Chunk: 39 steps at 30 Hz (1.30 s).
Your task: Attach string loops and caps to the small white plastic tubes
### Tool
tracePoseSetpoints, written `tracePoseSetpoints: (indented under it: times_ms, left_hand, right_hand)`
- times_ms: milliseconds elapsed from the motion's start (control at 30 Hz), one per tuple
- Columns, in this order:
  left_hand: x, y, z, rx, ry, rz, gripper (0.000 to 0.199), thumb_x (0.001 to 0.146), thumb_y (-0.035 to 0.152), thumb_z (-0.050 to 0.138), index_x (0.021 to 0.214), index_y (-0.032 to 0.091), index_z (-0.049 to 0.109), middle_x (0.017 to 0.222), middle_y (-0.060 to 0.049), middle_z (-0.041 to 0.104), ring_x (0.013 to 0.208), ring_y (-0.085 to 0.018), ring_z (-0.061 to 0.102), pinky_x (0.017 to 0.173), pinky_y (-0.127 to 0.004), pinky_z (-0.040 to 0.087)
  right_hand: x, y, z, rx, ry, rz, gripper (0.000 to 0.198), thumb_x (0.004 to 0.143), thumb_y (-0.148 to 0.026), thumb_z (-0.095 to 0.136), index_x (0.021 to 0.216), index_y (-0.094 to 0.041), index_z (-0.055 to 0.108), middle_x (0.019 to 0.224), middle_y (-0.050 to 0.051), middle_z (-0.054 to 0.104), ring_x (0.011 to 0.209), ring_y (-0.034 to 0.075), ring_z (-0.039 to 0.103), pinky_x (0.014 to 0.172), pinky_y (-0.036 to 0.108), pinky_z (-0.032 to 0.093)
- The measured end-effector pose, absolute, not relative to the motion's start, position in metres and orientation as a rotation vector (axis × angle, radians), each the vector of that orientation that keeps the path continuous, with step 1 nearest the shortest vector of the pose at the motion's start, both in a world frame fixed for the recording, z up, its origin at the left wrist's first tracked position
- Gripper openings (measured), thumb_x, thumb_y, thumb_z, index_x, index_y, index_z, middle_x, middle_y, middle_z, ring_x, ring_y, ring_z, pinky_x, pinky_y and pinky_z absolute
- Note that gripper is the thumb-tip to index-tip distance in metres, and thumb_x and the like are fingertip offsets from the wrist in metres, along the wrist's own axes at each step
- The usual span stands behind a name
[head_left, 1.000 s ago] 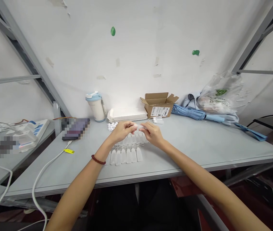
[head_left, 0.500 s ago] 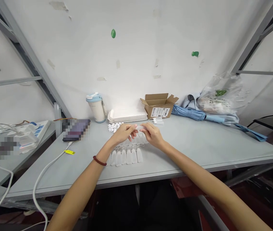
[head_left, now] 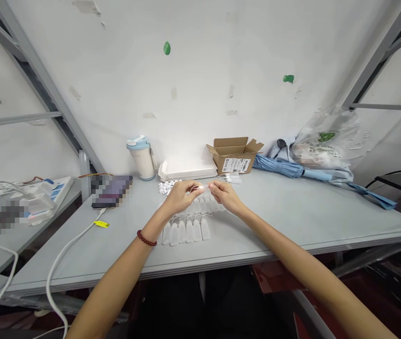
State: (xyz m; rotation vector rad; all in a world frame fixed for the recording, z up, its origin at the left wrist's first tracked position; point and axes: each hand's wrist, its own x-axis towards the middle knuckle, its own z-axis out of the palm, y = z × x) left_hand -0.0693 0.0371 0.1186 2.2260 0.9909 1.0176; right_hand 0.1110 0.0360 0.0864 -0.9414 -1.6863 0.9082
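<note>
Over the middle of the table, my left hand [head_left: 182, 195] and my right hand [head_left: 226, 195] pinch a small translucent piece [head_left: 206, 187] between them. A thin white cord seems to loop by my left fingers; the piece's exact shape is mostly hidden by the fingertips. Just below lies a front row of flat frosted plastic tags [head_left: 189, 231] with thin white cords at their tops. Behind it a second row of similar tags [head_left: 204, 205] is partly covered by my hands. A pile of small white round parts [head_left: 167, 187] sits beyond my left hand.
Toward the wall stand a cream cup with a blue lid [head_left: 142, 157], a white tray [head_left: 188, 169] and an open cardboard box [head_left: 236, 155]. More white pieces [head_left: 233, 178] lie before the box. A folded blue umbrella [head_left: 281, 167] is at right, a phone [head_left: 113, 190] with cable at left.
My left fingers have closed into a pinch, and my right fingers have tightened into a more closed grip on the translucent piece. The rows on the table look unchanged.
</note>
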Motion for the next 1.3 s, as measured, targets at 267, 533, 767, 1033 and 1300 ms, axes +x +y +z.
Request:
tracePoseSetpoints:
  times_ms: [267,533,767,1033,1300]
  left_hand:
    - [-0.088,0.066,0.112,1.938,1.157,1.052,0.033,0.075,0.04,0.055,0.089,0.013,0.067,0.081,-0.006,0.067,0.067,-0.015,0.057,0.063,-0.026,0.046]
    - [-0.129,0.099,0.09,2.192,1.704,0.973,0.017,0.067,0.019,0.053,0.071,0.017,0.07,0.075,-0.007,0.072,0.075,-0.023,0.063,0.071,-0.031,0.046]
    - [-0.123,0.105,0.079,2.553,1.668,0.744,0.027,0.071,0.013,0.05,0.081,0.017,0.074,0.09,-0.011,0.071,0.091,-0.028,0.061,0.086,-0.036,0.044]
    - [-0.122,0.109,0.078,2.69,1.699,0.498,0.026,0.073,0.011,0.049,0.078,0.018,0.073,0.086,-0.012,0.069,0.092,-0.027,0.059,0.084,-0.034,0.042]
    - [-0.119,0.105,0.08,2.62,1.678,0.633,0.024,0.073,0.016,0.05,0.081,0.018,0.072,0.082,-0.01,0.07,0.09,-0.027,0.06,0.081,-0.034,0.042]
  right_hand:
    - [0.14,0.056,0.09,-1.174,-1.831,0.28,0.03,0.088,-0.037,0.043,0.084,-0.015,0.063,0.07,0.003,0.062,0.063,0.015,0.052,0.06,0.024,0.038]
    - [0.197,0.081,0.085,-1.665,-1.798,0.143,0.025,0.086,-0.023,0.048,0.098,-0.013,0.067,0.088,0.01,0.07,0.079,0.02,0.062,0.07,0.027,0.042]
    - [0.212,0.093,0.07,-1.744,-1.89,0.108,0.023,0.079,-0.015,0.056,0.099,-0.015,0.067,0.092,0.009,0.07,0.08,0.019,0.062,0.07,0.025,0.043]
    - [0.219,0.098,0.065,-1.738,-1.967,-0.012,0.025,0.072,-0.012,0.063,0.096,-0.014,0.069,0.095,0.011,0.064,0.091,0.021,0.058,0.078,0.028,0.043]
    - [0.216,0.1,0.06,-1.742,-1.986,-0.053,0.023,0.07,-0.008,0.063,0.092,-0.014,0.071,0.091,0.011,0.064,0.091,0.022,0.057,0.08,0.03,0.043]
